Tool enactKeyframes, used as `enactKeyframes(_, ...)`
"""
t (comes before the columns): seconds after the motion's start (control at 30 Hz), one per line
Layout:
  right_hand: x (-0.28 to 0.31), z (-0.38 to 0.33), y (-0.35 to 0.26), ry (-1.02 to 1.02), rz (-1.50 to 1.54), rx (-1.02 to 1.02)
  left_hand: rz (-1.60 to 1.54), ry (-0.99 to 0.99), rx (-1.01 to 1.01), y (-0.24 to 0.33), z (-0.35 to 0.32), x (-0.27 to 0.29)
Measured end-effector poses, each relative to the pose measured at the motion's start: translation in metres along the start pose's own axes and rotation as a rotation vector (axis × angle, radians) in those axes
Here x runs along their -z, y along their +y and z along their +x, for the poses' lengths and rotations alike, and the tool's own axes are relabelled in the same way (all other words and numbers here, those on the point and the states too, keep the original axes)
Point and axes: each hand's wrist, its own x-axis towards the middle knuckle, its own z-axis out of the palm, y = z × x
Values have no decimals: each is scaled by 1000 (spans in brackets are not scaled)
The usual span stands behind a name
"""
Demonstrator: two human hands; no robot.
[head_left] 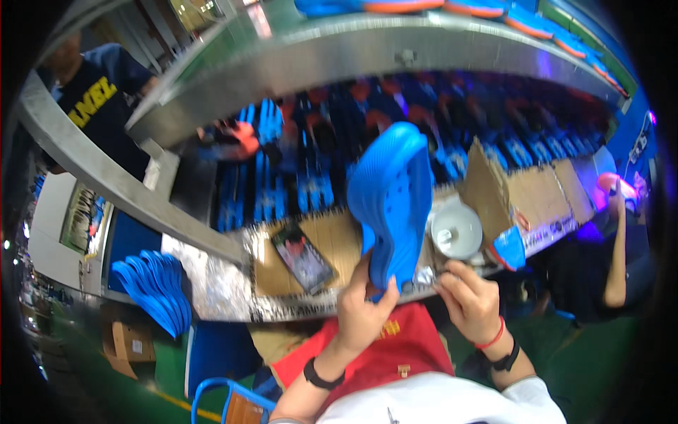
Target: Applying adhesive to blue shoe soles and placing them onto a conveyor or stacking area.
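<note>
L hand grips 1 blue shoe; R hand curled, can't tell if gripping; 1 bowl, 1 ph.

Green floor — blue-framed chair

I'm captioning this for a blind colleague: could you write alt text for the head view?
A person's left hand holds up a blue molded shoe piece, while the right hand, fingers drawn together, is near a white bowl. A phone lies on cardboard to the left, and rows of blue pieces lie beyond.
</note>
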Motion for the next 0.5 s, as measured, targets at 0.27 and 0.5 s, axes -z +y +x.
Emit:
enactKeyframes(0.27, 14, -5, 14, 214, 86, -100, -426, -176, 9, 57, 63, 41)
enactKeyframes(0.5, 22, -12, 15, 212, 82, -187, -648, -230, -201, 186, 270, 68)
